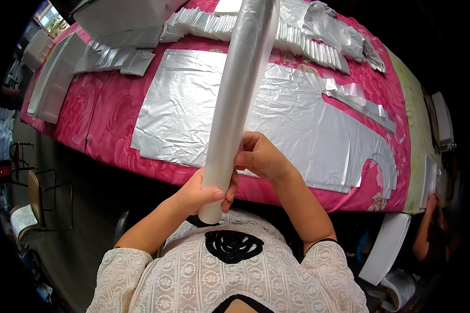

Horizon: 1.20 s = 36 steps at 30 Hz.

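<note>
A long roll of translucent plastic film (234,99) stands tilted in front of me, its lower end close to my chest and its upper end leaning away over the table. My left hand (206,192) wraps round the roll near its bottom. Just above, on the roll's right side, my right hand (258,158) pinches at its edge; whether a loose edge of film lies in those fingers I cannot make out. Beneath, flat on the table, lies a stack of silvery plastic bags (308,125) with curved cut-outs at the right end. The roll hides part of it.
A pink flowered cloth (109,122) covers the table. Rows of folded plastic bags (313,48) lie along the far side. White plastic bins (62,68) stand at the left. A chair (35,195) is on the floor at left. Another person's arm (428,224) shows at far right.
</note>
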Motion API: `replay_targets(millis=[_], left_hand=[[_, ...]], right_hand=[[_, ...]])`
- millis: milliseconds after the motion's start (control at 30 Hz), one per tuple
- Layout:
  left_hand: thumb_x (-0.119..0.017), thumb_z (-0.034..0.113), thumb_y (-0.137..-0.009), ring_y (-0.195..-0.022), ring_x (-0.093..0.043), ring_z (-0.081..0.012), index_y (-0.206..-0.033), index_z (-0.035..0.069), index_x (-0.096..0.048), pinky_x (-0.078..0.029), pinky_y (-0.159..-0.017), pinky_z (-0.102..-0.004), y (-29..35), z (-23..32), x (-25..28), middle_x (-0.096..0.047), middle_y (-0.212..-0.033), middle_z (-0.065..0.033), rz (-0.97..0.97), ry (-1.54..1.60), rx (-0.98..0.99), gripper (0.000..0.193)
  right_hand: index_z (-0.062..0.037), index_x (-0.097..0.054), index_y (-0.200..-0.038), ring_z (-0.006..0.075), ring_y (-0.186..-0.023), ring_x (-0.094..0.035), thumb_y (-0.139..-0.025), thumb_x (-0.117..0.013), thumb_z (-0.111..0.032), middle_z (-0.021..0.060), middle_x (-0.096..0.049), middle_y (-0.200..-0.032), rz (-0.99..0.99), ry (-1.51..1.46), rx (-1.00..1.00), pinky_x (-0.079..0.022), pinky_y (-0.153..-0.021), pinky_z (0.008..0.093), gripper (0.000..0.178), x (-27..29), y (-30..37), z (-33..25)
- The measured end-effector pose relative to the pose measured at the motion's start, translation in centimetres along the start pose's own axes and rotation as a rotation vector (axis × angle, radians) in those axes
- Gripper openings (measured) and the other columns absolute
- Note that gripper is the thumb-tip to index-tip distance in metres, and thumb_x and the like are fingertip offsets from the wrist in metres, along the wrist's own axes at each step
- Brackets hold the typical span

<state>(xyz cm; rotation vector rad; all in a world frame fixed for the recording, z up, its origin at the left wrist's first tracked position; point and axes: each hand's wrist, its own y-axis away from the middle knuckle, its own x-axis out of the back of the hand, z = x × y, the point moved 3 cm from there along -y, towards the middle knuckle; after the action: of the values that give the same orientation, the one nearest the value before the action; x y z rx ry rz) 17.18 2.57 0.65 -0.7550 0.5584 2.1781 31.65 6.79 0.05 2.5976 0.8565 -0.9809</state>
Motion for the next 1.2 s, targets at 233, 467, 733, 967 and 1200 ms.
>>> replay_targets(millis=[233,467,733,967,1200], left_hand=[[-0.074,0.054,-0.066,-0.076,-0.061,-0.0199,-0.107,-0.001,-0.050,-0.053,-0.067,-0.0317,-0.4,-1.1,-0.4,-0.056,-0.085,-0.0109,0.015,0.217,-0.069,0.073],[-0.058,0.056,-0.079,-0.105,-0.057,-0.0297,-0.118,-0.006,-0.048,-0.049,-0.087,-0.0431,-0.5,-2.8,1.4,-0.057,-0.110,-0.0174,-0.366,0.514,0.085,0.074],[-0.031,0.064,-0.089,-0.084,-0.057,-0.0129,-0.108,0.001,-0.049,-0.046,-0.071,-0.0248,-2.4,-2.2,1.8,-0.057,-0.093,-0.0077,0.368,-0.365,-0.010,0.068],[-0.058,0.033,-0.089,-0.060,-0.055,-0.0114,-0.101,0.003,-0.053,-0.047,-0.053,-0.0257,0.0,-2.4,3.4,-0.057,-0.077,-0.0042,0.459,-0.518,0.241,0.033],[-0.060,0.017,-0.083,-0.062,-0.057,-0.0108,-0.103,0.002,-0.055,-0.047,-0.058,-0.0271,3.6,-2.1,3.2,-0.061,-0.077,-0.0055,0.367,-0.886,0.363,0.026]], right_hand=[[0.0015,-0.062,-0.096,0.0113,-0.077,-0.062,-0.075,-0.075,-0.016,0.0071,-0.065,-0.085,0.034,0.077,0.008,-0.050,-0.069,0.0253,0.030,-2.0,1.5,-2.2],[0.0015,-0.063,-0.094,0.0073,-0.070,-0.056,-0.073,-0.077,-0.023,0.0028,-0.064,-0.081,0.188,0.401,0.035,-0.046,-0.060,0.0225,0.036,-3.0,2.1,-2.3],[-0.0004,-0.066,-0.091,0.0189,-0.056,-0.056,-0.067,-0.076,-0.041,0.0065,-0.057,-0.062,0.596,0.988,-0.099,-0.044,-0.055,0.0309,0.049,-1.6,4.4,0.8],[-0.0016,-0.063,-0.088,0.0227,-0.065,-0.058,-0.073,-0.072,-0.036,0.0082,-0.060,-0.072,0.512,1.198,0.053,-0.046,-0.063,0.0339,0.039,-1.1,6.0,0.4],[-0.0057,-0.061,-0.084,0.0225,-0.077,-0.056,-0.072,-0.068,-0.036,0.0077,-0.058,-0.081,0.010,1.643,0.697,-0.043,-0.075,0.0341,0.033,-3.5,1.7,3.9]])
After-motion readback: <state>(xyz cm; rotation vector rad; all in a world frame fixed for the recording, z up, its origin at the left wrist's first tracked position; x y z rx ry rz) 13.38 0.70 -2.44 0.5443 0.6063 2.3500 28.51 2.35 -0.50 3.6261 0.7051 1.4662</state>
